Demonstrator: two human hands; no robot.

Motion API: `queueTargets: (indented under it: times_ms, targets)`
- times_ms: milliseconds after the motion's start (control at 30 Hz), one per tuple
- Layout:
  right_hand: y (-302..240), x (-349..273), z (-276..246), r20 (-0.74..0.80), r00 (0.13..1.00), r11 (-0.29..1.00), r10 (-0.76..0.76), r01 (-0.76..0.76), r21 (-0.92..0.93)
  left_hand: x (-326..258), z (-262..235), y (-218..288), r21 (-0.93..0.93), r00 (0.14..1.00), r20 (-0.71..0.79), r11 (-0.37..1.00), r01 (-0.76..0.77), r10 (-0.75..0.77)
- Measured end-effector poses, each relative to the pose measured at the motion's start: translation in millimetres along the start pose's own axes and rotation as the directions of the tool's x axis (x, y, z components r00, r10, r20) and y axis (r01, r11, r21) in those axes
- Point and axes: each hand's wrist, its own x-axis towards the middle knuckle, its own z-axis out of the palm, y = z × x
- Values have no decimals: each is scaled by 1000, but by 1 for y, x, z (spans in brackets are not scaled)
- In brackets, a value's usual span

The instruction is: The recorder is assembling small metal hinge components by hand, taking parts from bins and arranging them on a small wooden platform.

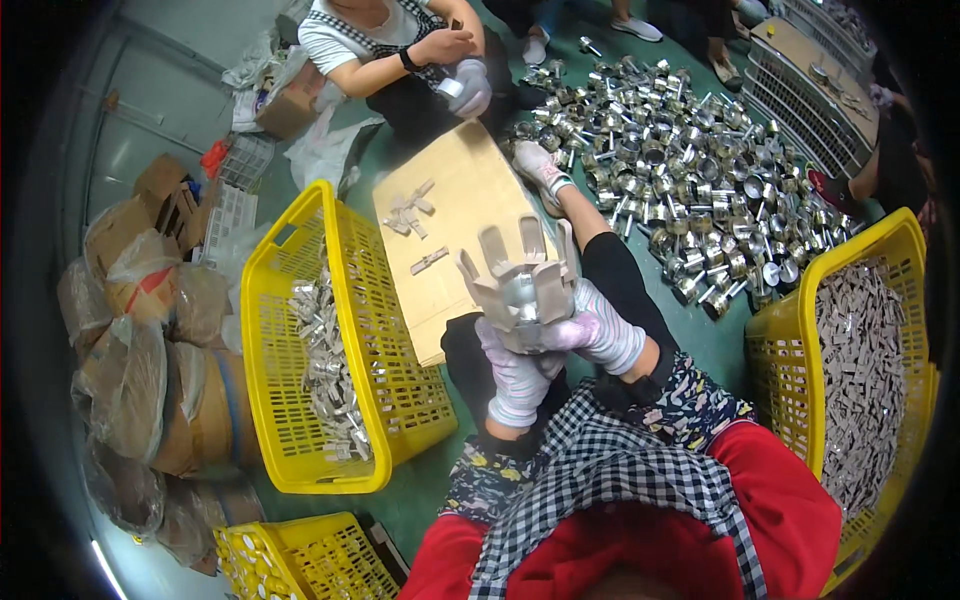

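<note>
Both my hands wear striped white gloves and hold one assembly in front of my knees. It is a round silver metal cup (519, 295) with several flat beige clip-like pieces (497, 250) standing around its rim like petals. My left hand (515, 378) is closed under its lower left side. From the right, my right hand (603, 328) grips it with the thumb across the base. Just beyond lies a tan board (440, 290) with several loose beige clip-like pieces (408, 215) on it. My fingers partly hide the cup's underside.
Left stands a yellow basket (335, 340) of silver-and-beige pieces; right, another yellow basket (815, 340) full of beige pieces. A large heap of silver metal cups (690, 170) covers the floor ahead. Another person (400, 50) sits across the board. Wrapped bundles (165, 390) line the left.
</note>
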Motion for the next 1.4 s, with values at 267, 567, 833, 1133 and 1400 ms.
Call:
queueTargets:
  times_ms: [267,567,833,1133,1400]
  targets:
    - [14,11,28,-218,974,998,-59,62,7,-6,7,-2,-679,982,-103,732,45,-156]
    - [68,3,0,-64,996,941,67,-42,335,-19,27,-44,-968,918,228,28,251,-325]
    - [76,11,8,-117,983,839,144,-184,-512,-58,-153,-70,-843,805,-90,475,252,-587]
    - [106,-46,-26,-277,868,713,413,-497,-494,-94,-289,-220,29,568,-513,648,761,-644]
    - [108,-54,-31,-295,901,659,318,-434,-615,-92,-249,-173,10,624,-660,826,563,-417]
